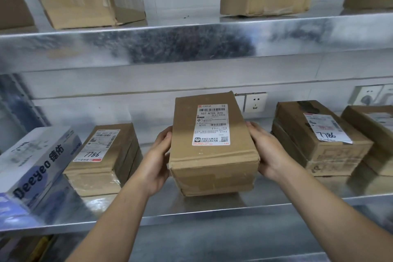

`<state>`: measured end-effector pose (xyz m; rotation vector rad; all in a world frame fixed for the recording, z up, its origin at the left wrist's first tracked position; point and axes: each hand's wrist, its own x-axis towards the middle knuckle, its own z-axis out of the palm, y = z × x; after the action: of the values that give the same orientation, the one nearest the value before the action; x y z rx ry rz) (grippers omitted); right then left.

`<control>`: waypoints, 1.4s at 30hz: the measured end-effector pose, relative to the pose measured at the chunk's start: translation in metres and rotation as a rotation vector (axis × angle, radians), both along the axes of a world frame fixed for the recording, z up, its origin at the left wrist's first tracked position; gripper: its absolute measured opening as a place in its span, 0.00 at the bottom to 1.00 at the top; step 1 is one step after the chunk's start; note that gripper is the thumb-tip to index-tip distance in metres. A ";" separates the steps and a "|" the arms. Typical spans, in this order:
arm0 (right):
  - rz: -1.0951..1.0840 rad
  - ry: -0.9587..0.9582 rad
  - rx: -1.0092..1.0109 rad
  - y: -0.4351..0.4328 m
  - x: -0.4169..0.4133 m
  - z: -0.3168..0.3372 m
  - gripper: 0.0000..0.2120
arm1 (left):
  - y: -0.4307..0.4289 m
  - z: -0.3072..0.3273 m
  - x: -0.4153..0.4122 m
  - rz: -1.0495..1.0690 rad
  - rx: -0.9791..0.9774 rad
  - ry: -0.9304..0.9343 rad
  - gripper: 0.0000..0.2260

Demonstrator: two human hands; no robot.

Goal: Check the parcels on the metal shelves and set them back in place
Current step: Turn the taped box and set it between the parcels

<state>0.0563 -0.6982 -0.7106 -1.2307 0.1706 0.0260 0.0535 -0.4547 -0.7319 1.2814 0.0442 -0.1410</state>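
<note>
The left hand (158, 161) and right hand (268, 152) grip the box (212, 166) by its long sides; stiff cardboard, likely light.

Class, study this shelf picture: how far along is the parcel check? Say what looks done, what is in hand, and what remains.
Looks done: the left 7786 parcel and right 7786 parcel lie flat on the lower shelf. In hand: left hand and right hand grip the middle parcel by its sides, label up. Left: releasing it in place; whether the Deeyeo box was checked cannot be told.
</note>
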 end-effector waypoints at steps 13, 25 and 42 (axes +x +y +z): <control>-0.393 0.112 0.033 -0.116 -0.073 0.076 0.05 | -0.152 0.083 -0.012 -0.238 -0.149 0.092 0.14; -0.871 0.370 0.053 -0.244 -0.233 0.173 0.05 | -0.339 0.166 -0.092 -0.541 0.021 0.318 0.09; -1.369 0.357 0.099 -0.461 -0.423 0.398 0.05 | -0.635 0.394 -0.231 -1.021 0.028 0.312 0.19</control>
<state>-0.3670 -1.1592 -0.3123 -0.7952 1.2692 -0.9216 -0.1777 -1.0894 -0.3382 1.1950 -0.3486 -1.2160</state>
